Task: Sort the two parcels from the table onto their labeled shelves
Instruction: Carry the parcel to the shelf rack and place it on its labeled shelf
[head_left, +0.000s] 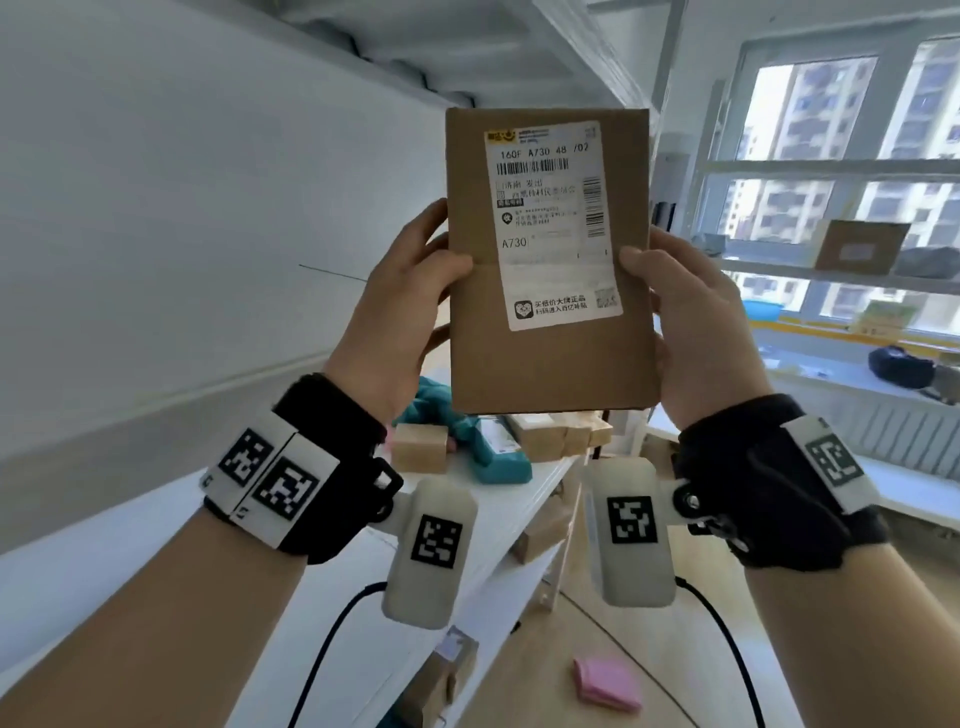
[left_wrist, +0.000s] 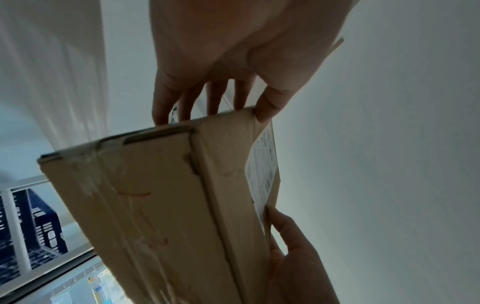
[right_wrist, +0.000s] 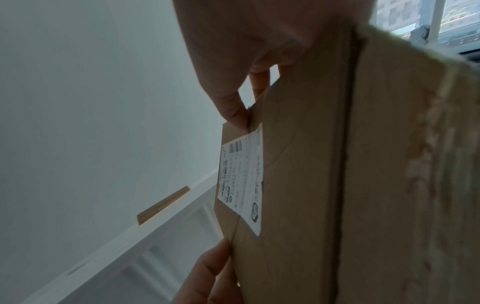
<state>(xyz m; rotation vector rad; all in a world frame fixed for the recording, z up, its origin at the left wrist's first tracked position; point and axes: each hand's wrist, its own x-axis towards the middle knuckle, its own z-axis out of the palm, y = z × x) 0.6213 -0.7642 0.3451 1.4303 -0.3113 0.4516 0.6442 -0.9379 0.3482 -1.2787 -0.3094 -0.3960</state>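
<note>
While raised upright before the white shelving (head_left: 519, 488), flat brown cardboard parcel (head_left: 545, 353) with white shipping label (head_left: 550, 223) gripped at both edges: left hand (head_left: 400, 317), right hand (head_left: 696, 332), thumbs in front.

A cardboard parcel (head_left: 550, 260) is filling the centre of the frame, blocking the way straight ahead. A shelf underside (head_left: 415, 57) is closing off the top. Bare wall (head_left: 156, 208) is leaving the left open, while boxes (head_left: 519, 436) are crowding the white shelf (head_left: 363, 571) lower centre.
</note>
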